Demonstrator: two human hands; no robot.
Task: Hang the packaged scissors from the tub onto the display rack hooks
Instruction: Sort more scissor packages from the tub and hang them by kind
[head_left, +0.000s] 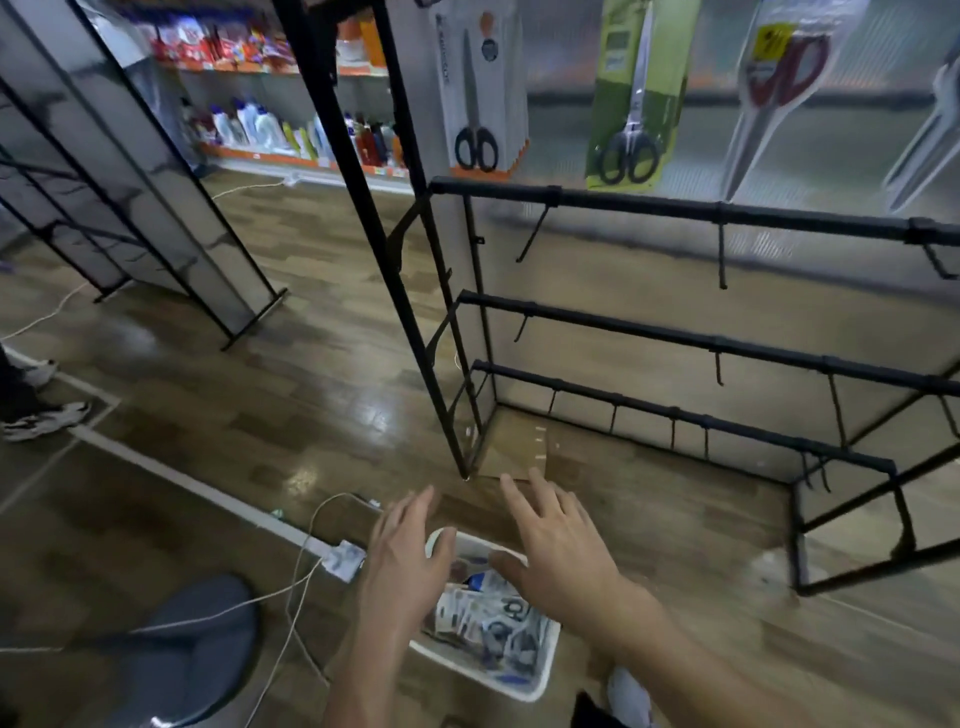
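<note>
A white tub (524, 670) sits on the wooden floor (260, 415) at the near centre, its long axis running from near right to far left. Inside lies a loose heap of packaged scissors (493, 618); the packs overlap at mixed angles, and blur keeps any single pack's direction from being read, though one pair of dark handle loops shows near the middle of the heap.

Both hands hover above the tub with fingers spread and straight, holding nothing. The left hand (405, 556) is over the tub's far left end, fingers pointing away toward the rack. The right hand (561, 545) is over the tub's right side, fingers pointing far and slightly left, thumb stretched over the contents.

The black display rack (727, 213) stands just beyond the tub, to the right. Its three lower bars carry bare hooks (721, 254). Above them four packs already hang upright with their long axes vertical: an orange-and-white pack (480, 88) with black handles down, a green pack (636, 93) likewise handles down, a clear pack with red handles (779, 83) up and blades down, and a partly cut-off pack (930, 130) at the right edge.

A grey stool (192, 649) stands near left, with white cables (296, 582) running across the floor beside it.
</note>
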